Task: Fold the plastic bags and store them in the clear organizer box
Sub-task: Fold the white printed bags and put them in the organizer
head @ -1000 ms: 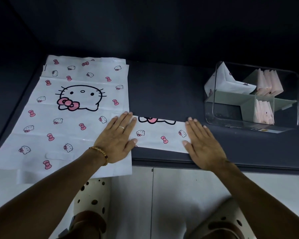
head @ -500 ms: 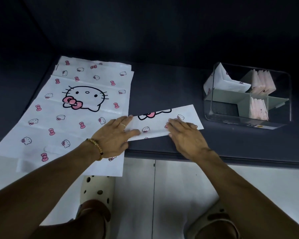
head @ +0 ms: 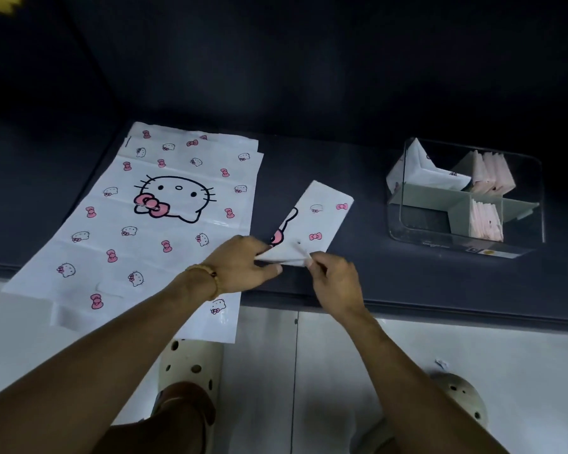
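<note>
Where the two hands meet at the near edge of the dark counter (head: 407, 283), they work the near end of a folded strip of bag (head: 312, 224). The left hand (head: 240, 263) pins that end with fingers curled around its corner, while the right hand (head: 333, 278) pinches the edge between thumb and fingertips and turns it over, probably to start a triangle fold; holding both sides likely keeps the slippery plastic from sliding. From the grip the strip runs away and to the right, flat on the counter. Left of the grip, a stack of unfolded bags (head: 164, 221) lies spread out, its near end hanging over the edge, apparently waiting its turn. Farther right and beyond the strip stands the clear box (head: 466, 240), with folded bags (head: 486, 172) already upright in its compartments.
</note>
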`<control>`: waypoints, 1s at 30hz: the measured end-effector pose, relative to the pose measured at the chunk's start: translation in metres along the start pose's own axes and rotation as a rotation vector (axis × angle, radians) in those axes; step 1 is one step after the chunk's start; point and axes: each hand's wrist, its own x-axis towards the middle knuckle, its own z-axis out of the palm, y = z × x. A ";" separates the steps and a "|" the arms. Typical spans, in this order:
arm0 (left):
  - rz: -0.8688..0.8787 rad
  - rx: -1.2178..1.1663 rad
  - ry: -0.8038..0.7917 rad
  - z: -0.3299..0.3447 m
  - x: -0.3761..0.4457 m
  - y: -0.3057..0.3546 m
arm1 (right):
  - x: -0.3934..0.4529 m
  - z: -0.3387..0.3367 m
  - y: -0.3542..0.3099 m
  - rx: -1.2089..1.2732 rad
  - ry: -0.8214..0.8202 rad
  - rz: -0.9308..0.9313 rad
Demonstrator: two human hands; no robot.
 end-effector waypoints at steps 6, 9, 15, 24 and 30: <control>-0.081 -0.343 -0.020 0.009 0.011 0.012 | 0.005 -0.028 0.018 0.475 -0.262 0.419; -0.187 -0.181 0.067 0.029 0.018 0.009 | 0.010 -0.023 0.019 0.233 -0.172 0.358; -0.351 -0.191 0.299 0.049 0.012 0.009 | 0.027 -0.009 0.011 -0.236 -0.114 0.165; -0.539 -0.065 0.337 0.051 0.019 0.009 | 0.051 0.010 -0.003 -0.400 -0.135 0.280; -0.281 0.376 0.378 0.038 0.026 -0.002 | 0.053 0.017 0.002 -0.397 -0.034 0.268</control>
